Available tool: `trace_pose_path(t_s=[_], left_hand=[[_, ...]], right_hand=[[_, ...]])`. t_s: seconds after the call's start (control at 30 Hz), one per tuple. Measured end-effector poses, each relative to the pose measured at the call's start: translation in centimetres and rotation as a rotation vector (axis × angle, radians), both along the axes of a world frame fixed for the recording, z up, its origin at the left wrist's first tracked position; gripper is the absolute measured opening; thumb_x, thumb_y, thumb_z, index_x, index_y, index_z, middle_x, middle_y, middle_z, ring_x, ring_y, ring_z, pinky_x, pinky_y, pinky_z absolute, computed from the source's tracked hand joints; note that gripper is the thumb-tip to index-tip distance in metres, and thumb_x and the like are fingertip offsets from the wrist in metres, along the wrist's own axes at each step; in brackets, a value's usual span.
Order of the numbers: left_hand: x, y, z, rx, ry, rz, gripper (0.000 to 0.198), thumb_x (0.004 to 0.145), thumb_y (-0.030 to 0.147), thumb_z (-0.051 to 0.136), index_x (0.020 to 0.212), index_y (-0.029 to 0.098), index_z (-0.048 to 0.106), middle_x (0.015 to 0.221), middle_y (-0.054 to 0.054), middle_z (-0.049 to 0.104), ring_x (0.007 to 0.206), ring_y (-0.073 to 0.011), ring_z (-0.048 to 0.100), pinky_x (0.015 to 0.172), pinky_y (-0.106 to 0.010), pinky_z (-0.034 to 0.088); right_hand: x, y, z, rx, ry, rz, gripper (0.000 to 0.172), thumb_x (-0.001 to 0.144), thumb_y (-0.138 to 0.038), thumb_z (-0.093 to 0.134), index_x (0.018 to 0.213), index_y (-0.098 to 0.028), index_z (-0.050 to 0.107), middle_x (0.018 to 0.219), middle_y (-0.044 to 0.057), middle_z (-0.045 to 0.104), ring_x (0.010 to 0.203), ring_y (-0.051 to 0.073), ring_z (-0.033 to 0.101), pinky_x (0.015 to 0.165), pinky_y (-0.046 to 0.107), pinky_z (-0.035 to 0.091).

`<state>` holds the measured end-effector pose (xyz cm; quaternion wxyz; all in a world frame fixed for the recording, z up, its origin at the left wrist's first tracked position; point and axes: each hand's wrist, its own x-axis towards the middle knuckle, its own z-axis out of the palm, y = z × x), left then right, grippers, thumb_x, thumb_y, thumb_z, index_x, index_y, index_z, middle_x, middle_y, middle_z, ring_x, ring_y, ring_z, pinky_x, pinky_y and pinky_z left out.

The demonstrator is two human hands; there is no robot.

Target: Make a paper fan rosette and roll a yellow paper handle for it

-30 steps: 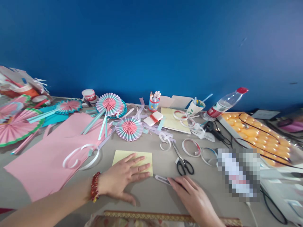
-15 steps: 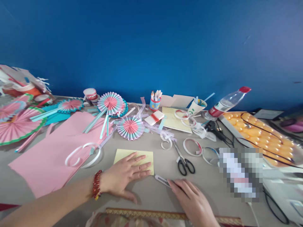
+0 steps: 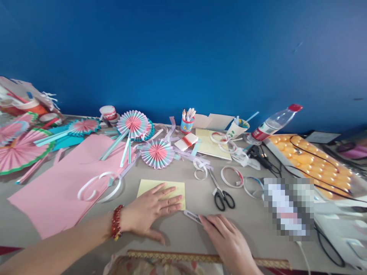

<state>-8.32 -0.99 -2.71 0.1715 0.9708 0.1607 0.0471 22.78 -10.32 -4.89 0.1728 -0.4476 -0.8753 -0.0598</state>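
Though partly under left hand (image 3: pixel 153 210), pale-yellow paper (image 3: pixel 146 185).

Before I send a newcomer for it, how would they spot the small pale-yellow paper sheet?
From the blue wall, come down to the flat grey tabletop. The sheet lies partly under the spread bare left hand; no hand touches the pale-yellow paper farther back.
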Motion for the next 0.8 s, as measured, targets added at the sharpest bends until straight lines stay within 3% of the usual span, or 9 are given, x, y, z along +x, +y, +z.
trace_pose_path(t_s=[0.33, 0.57, 0.67, 0.8], left_hand=[[0.0, 0.0, 0.1, -0.014, -0.006, 0.003, 0.095, 0.085, 0.075, 0.046, 0.157, 0.025, 0.01, 0.161, -0.006, 0.025, 0.149, -0.0342, 0.015, 0.12, -0.058, 0.006], [-0.2, 0.1, 0.7, -0.081, 0.036, 0.011, 0.096, 0.087, 0.073, 0.044, 0.157, 0.021, 0.005, 0.163, -0.008, 0.012, 0.15, -0.0323, 0.011, 0.122, -0.053, 0.0], [-0.7, 0.6, 1.9, -0.096, 0.019, 0.052, 0.08, 0.097, 0.059, 0.038, 0.157, 0.02, 0.002, 0.163, -0.008, 0.013, 0.15, -0.0255, 0.015, 0.123, -0.046, 0.008], [-1.4, 1.7, 2.1, -0.015, 0.039, 0.091, 0.059, 0.104, 0.041, 0.034, 0.157, 0.028, 0.011, 0.162, -0.003, 0.021, 0.149, -0.0236, 0.018, 0.123, -0.046, 0.008]], right_hand=[[-0.6, 0.1, 0.4, -0.008, -0.005, 0.017, 0.04, 0.095, -0.008, 0.034, 0.123, -0.019, 0.06, 0.097, 0.006, 0.069, 0.087, 0.018, 0.062, 0.074, 0.028, 0.048], [-1.5, 0.4, 0.8, -0.006, -0.013, 0.045, 0.041, 0.095, -0.006, 0.03, 0.121, -0.018, 0.059, 0.096, 0.006, 0.068, 0.085, 0.019, 0.061, 0.07, 0.028, 0.048], [-1.5, 0.4, 0.7, 0.0, -0.018, 0.041, 0.041, 0.093, -0.004, 0.032, 0.121, -0.017, 0.059, 0.095, 0.007, 0.068, 0.084, 0.019, 0.061, 0.068, 0.028, 0.048], [-1.3, 0.4, 0.7, -0.01, -0.036, 0.043, 0.044, 0.09, -0.002, 0.034, 0.122, -0.017, 0.059, 0.098, 0.007, 0.068, 0.087, 0.02, 0.061, 0.071, 0.03, 0.05]])
